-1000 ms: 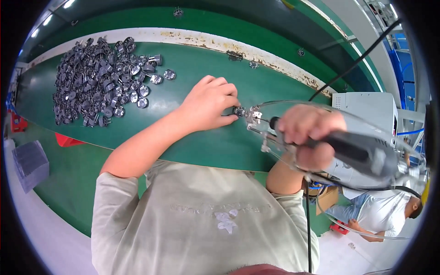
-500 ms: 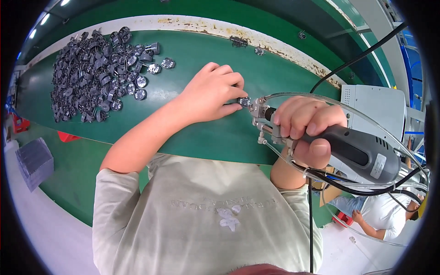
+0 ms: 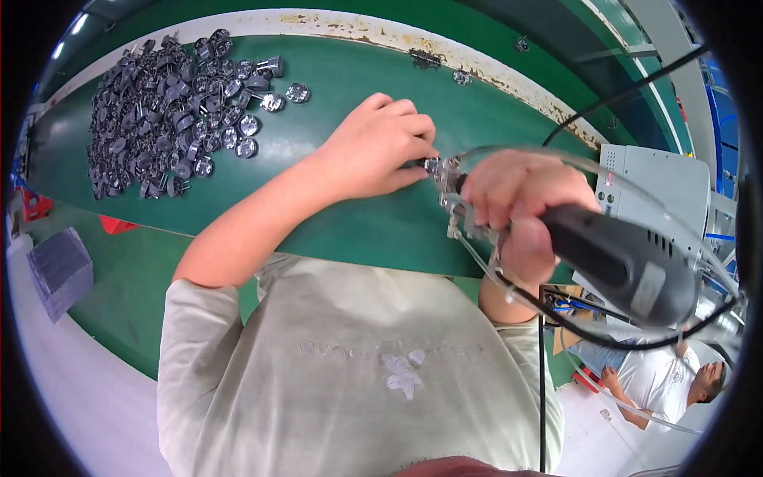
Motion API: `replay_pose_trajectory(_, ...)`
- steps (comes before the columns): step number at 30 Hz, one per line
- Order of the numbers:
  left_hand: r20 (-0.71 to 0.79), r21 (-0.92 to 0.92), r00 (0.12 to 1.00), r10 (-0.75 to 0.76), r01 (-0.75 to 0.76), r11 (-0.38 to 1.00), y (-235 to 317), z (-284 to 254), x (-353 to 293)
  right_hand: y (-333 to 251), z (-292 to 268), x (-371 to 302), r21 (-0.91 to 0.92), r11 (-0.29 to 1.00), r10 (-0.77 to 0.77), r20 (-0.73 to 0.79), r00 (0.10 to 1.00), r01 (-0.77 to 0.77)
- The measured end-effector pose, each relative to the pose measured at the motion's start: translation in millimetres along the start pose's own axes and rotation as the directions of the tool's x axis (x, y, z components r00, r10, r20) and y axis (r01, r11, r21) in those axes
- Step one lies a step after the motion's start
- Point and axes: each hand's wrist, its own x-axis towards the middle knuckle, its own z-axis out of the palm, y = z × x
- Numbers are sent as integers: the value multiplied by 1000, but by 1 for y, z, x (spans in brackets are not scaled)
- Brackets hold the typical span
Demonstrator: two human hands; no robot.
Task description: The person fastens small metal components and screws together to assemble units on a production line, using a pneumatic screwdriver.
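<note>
My left hand (image 3: 375,151) lies low over the green bench, fingers pinched on a small dark round part (image 3: 431,165) with a shiny face; the fingers cover most of it. In my right hand (image 3: 520,191), slightly blurred, is a dark grey powered screwdriver (image 3: 624,258) with its body slanting toward the lower right. Its metal head (image 3: 451,176) meets the small part at my left fingertips; whether a screw is there I cannot tell. To the left is a large heap of similar dark round parts (image 3: 155,119), some with metal pins, with a few loose ones (image 3: 297,93) at its edge.
A pale machine box (image 3: 664,187) with small lights stands at the right. Black cable (image 3: 636,342) and clear hoses trail from the screwdriver. A chipped white ledge (image 3: 342,22) bounds the bench's far side. Another person (image 3: 660,381) is at the lower right.
The screwdriver has shifted slightly, its rear end lower, and my right hand is blurred by motion. My left hand still grips the small part, now pressed close to the tool's head.
</note>
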Motion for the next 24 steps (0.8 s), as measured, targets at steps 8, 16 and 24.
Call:
replay_pose_trajectory(8, 28, 19, 1000, -6, 6, 1000, 3, -2, -1, -18, 10, 8, -42, 999, 4, -20, 1000, -5)
replay_pose_trajectory(16, -225, 306, 963, -151, 217, 927, -83, -55, 70, -61, -19, 10, -205, 978, -72, -190, 979, 32)
replay_pose_trajectory(24, -358, 401, 916, -181, 326, 856, -138, -29, 138, -64, -9, 10, 104, 990, 115, -234, 965, -93)
